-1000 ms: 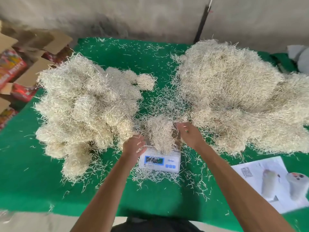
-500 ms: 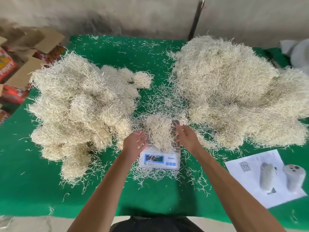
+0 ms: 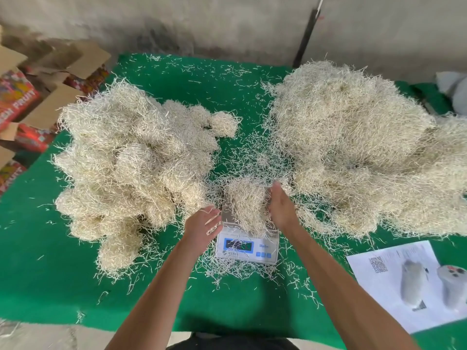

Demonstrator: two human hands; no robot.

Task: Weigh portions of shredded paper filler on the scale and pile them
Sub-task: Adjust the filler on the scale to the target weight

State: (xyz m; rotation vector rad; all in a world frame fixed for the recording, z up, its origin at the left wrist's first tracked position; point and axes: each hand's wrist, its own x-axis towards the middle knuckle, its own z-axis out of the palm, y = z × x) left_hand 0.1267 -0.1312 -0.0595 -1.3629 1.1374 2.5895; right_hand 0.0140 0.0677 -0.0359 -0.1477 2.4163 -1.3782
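A small white digital scale (image 3: 246, 247) stands on the green mat at centre front, its blue display lit. On its metal pan lies a portion of pale shredded paper (image 3: 246, 203). My left hand (image 3: 202, 224) hovers just left of the pan with loose fingers, holding nothing. My right hand (image 3: 280, 207) lies flat against the right side of the portion, fingers straight. A heap of rounded weighed clumps (image 3: 131, 160) fills the left of the mat. The big loose supply heap (image 3: 366, 147) fills the right.
Loose paper strands are scattered over the green mat (image 3: 50, 274). A white printed sheet (image 3: 394, 279) with a small grey device (image 3: 452, 286) on it lies at the front right. Open cardboard boxes (image 3: 32, 104) with red packs stand off the table's left. A wall runs behind.
My right hand has straightened and now lies along the portion's right side. My left hand has drawn slightly back from the pan. The portion stays on the scale.
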